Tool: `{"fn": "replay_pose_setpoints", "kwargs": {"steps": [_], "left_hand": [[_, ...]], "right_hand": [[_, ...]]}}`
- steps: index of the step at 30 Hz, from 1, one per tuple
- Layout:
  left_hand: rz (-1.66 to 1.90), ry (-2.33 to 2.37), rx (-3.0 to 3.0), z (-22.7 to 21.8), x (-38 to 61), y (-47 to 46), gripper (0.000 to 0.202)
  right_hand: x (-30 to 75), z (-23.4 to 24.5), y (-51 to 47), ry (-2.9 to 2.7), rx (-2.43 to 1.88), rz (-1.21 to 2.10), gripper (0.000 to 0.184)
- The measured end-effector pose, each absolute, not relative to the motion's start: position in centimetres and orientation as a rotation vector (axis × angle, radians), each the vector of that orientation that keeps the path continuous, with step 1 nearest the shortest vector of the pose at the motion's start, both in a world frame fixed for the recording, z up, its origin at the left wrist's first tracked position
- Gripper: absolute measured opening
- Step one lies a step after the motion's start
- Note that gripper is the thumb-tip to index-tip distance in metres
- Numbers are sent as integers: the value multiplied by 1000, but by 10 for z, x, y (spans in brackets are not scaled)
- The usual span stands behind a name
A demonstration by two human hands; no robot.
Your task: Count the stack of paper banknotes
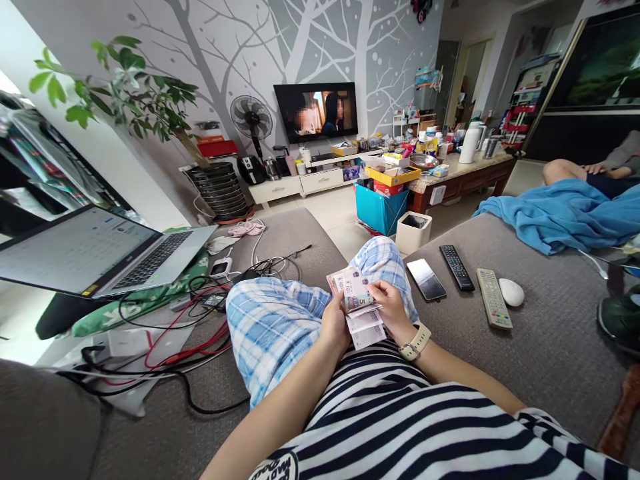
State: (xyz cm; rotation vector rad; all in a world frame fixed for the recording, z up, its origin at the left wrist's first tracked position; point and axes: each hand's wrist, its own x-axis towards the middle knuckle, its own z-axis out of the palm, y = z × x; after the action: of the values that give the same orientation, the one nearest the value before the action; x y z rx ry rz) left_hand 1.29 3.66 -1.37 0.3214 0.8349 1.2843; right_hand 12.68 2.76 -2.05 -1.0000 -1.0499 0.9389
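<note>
From my end, bright light enters from the left, washing out white beyond the laptop (117,257). Glare whitens the smartphone (427,279) near the front edge of the sofa (545,347), whose near left corner is dim. Wide-angle distortion stretches the striped shirt (400,427). I see the banknotes (358,291) fairly crisply; blocky pixelation obscures parts of the television (317,112) picture.

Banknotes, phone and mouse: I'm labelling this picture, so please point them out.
Banknotes (358,293), head view, on a printed face.
Phone (427,279), head view, on its screen.
Mouse (511,292), head view, on its top.
</note>
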Motion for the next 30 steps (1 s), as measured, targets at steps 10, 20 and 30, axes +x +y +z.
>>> {"fn": "replay_pose_setpoints", "kwargs": {"steps": [10, 20, 30], "left_hand": [[1266, 852, 335, -9, 13, 35, 24], [1230, 827, 346, -9, 11, 33, 27], [1250, 863, 416, -13, 9, 32, 26]], "right_hand": [[127, -26, 29, -1054, -953, 939, 31], [127, -31, 32, -1017, -934, 991, 32], [126, -30, 34, -965, -1027, 924, 31]]}}
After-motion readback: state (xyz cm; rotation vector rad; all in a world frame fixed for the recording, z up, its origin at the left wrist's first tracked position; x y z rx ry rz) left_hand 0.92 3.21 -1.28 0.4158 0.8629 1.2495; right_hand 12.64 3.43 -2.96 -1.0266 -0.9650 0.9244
